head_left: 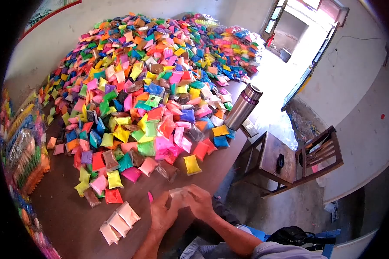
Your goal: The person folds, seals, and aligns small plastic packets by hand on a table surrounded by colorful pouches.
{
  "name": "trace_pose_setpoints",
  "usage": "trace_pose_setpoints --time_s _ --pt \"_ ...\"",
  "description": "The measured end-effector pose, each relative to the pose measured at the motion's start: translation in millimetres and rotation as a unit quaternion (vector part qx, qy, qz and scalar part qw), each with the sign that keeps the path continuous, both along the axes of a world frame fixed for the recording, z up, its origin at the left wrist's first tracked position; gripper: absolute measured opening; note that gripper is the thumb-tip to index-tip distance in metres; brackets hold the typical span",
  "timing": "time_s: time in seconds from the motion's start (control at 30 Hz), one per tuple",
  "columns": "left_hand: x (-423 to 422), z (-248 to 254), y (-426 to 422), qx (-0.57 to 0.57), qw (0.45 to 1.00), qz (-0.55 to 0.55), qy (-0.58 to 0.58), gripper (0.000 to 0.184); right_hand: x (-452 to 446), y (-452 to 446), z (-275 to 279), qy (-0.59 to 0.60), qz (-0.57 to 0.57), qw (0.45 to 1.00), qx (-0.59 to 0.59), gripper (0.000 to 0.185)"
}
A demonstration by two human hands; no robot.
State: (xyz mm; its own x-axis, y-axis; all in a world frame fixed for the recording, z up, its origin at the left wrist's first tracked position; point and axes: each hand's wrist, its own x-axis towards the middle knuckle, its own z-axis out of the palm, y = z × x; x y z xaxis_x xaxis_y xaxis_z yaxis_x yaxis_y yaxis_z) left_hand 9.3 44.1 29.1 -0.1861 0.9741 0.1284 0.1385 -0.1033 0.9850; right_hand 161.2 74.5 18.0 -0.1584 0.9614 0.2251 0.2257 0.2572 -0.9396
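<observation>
Both hands are together over the table's front edge, fingers pinched round a small pale packet point(177, 194). My left hand point(163, 211) grips its left side, and my right hand point(199, 202) holds its right side. Fingers cover part of the packet. To the left of my hands, several pale peach packets point(120, 222) lie side by side on the brown table point(65, 216). Beyond the hands rises a large heap of small coloured packets point(147, 95). A yellow packet point(192, 165) lies at the heap's near edge.
A steel flask point(243, 107) stands at the table's right edge, with a small flat box point(249, 128) beside it. A wooden chair point(276, 159) with a dark item on its seat is at the right. Bundled plastic bags point(23, 151) line the left side.
</observation>
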Motion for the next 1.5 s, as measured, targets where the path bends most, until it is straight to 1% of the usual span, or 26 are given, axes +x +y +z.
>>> trace_pose_setpoints --time_s 0.07,0.1,0.17,0.4,0.5,0.57,0.6,0.67,0.7,0.77,0.8,0.87,1.0,1.07,1.1,1.17,1.2,1.27,1.3,1.37,1.4,1.47,1.5 --pt "-4.1 -9.2 0.1 0.011 0.997 -0.018 0.08 0.012 1.5 1.3 -8.4 -0.016 0.008 1.0 -0.002 0.013" --pt "-4.4 -12.8 0.1 0.011 0.997 -0.016 0.08 0.012 0.5 1.8 -6.5 -0.016 0.009 1.0 -0.001 0.013" --pt "-5.2 -18.0 0.0 0.026 0.998 0.002 0.059 0.014 -2.1 2.5 -0.7 -0.02 0.031 0.998 0.045 0.014" --pt "-2.9 -14.8 -0.5 0.032 0.996 0.022 0.082 0.02 -2.3 0.2 -1.8 -0.028 0.025 0.999 0.03 0.016" --pt "0.7 -19.7 1.2 -0.003 0.995 0.022 0.097 0.022 -2.5 -1.2 2.2 -0.003 0.016 1.0 0.023 0.017" --pt "6.8 -19.3 1.3 0.045 0.998 0.021 0.031 0.02 -2.2 -1.8 -4.2 0.027 -0.026 0.999 -0.017 0.016" --pt "4.6 -14.2 0.4 0.044 0.998 0.022 0.032 0.02 -2.1 -1.4 -8.5 0.027 -0.025 0.999 -0.018 0.016" --pt "-0.8 0.2 -1.7 -0.003 0.997 -0.006 0.08 0.02 -2.0 -0.1 -15.2 0.043 -0.014 0.999 -0.021 0.017" --pt "-1.6 -1.4 -1.6 -0.003 0.997 -0.005 0.08 0.02 -3.8 -0.1 -11.5 0.043 -0.014 0.999 -0.021 0.017" --pt "-3.4 -7.0 -1.8 0.021 0.993 0.007 0.115 0.016 -7.8 -0.1 -0.8 0.011 -0.011 1.0 0.014 0.016" --pt "-4.7 -8.4 -2.2 0.021 0.993 0.007 0.115 0.016 -7.8 0.2 -1.2 0.011 -0.011 1.0 0.014 0.016" --pt "-6.3 -10.6 -2.9 0.027 0.987 0.015 0.156 0.013 -7.0 0.6 -2.7 -0.018 0.003 1.0 -0.011 0.017" --pt "-5.0 -13.9 -1.7 0.029 0.99 0.015 0.138 0.013 -6.4 -0.8 -3.6 -0.027 -0.003 0.999 -0.016 0.018" --pt "-2.0 -15.4 -0.8 0.013 0.995 0.004 0.101 0.016 -8.2 -1.8 -4.4 -0.003 -0.046 0.999 0.001 0.02" --pt "0.0 -13.6 -0.7 0.012 0.995 0.004 0.101 0.016 -7.8 -1.4 -7.0 -0.003 -0.045 0.999 0.001 0.02" --pt "3.0 -7.9 -0.4 0.022 0.995 0.005 0.102 0.024 -6.7 -0.2 -14.0 0.037 -0.059 0.997 -0.037 0.024" --pt "2.2 -6.8 -0.4 0.021 0.995 0.006 0.102 0.024 -7.1 -0.5 -13.6 0.037 -0.058 0.997 -0.038 0.024" --pt "0.7 -5.6 -0.8 0.012 0.995 -0.016 0.094 0.019 -7.9 -0.7 -11.6 0.046 -0.052 0.997 -0.041 0.025" --pt "-0.2 -13.1 -0.7 0.012 0.995 -0.015 0.093 0.019 -8.6 -1.0 -10.5 0.046 -0.051 0.997 -0.041 0.025" --pt "-2.0 -34.2 0.0 0.01 0.995 -0.006 0.103 0.013 -9.8 -2.1 -7.6 0.051 -0.042 0.998 -0.025 0.026" --pt "-1.9 -31.4 -0.4 0.01 0.995 -0.006 0.103 0.013 -9.3 -2.2 -4.8 0.051 -0.042 0.998 -0.025 0.026" --pt "-1.4 -22.8 -1.2 0.0 0.998 0.01 0.067 0.011 -7.2 -1.4 1.7 -0.001 -0.007 1.0 -0.021 0.025" --pt "-1.5 -22.3 -1.0 0.0 0.998 0.009 0.067 0.011 -7.2 -1.2 3.6 -0.001 -0.007 1.0 -0.02 0.025"
